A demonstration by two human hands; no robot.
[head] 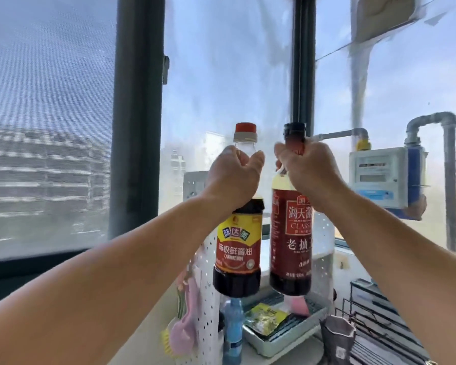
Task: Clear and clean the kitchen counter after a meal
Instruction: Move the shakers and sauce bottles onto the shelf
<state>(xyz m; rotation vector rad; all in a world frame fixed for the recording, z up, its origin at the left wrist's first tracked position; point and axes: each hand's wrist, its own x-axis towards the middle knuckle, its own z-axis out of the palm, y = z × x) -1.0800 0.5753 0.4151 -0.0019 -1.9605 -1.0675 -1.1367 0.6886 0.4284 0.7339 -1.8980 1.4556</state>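
Note:
Both arms are raised in front of the window. My left hand [233, 175] grips the clear neck of a soy sauce bottle [237, 248] with a red cap and a red-and-yellow label. My right hand [309, 169] is wrapped around the neck of a taller dark soy sauce bottle [291, 233] with a dark red label and dark cap. The two bottles hang upright side by side in the air, above a white perforated rack [206, 291] and a grey tray [282, 335].
The tray holds a yellow-green packet [266, 318] and something pink. A blue-capped bottle [232, 327] stands beside the rack, with pink and yellow brushes [182, 330] hanging on it. A grey cup [337, 338] and dark wire rack [385, 312] sit at right. A gas meter [382, 177] hangs on the wall.

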